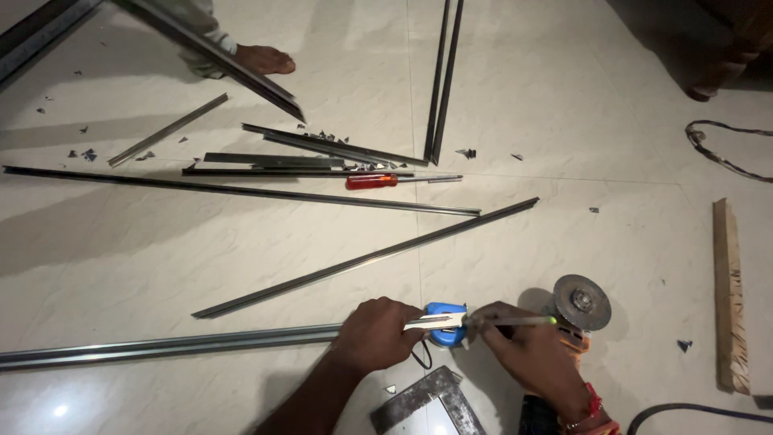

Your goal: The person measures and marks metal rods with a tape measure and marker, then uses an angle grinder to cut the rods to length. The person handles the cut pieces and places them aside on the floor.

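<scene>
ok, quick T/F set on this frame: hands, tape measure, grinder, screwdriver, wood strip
1. The left hand presses down on the end of a long metal channel. True.
2. The right hand holds a hammer. False: it holds a thin pencil-like marker with a green tip.
3. A blue tape measure lies between the two hands. True.
4. The red-handled screwdriver is in the left hand. False: it lies on the floor among the metal strips, away from both hands.
5. The angle grinder sits by the right hand. True.
6. The wooden strip lies at the far left. False: it lies at the right edge.
</scene>
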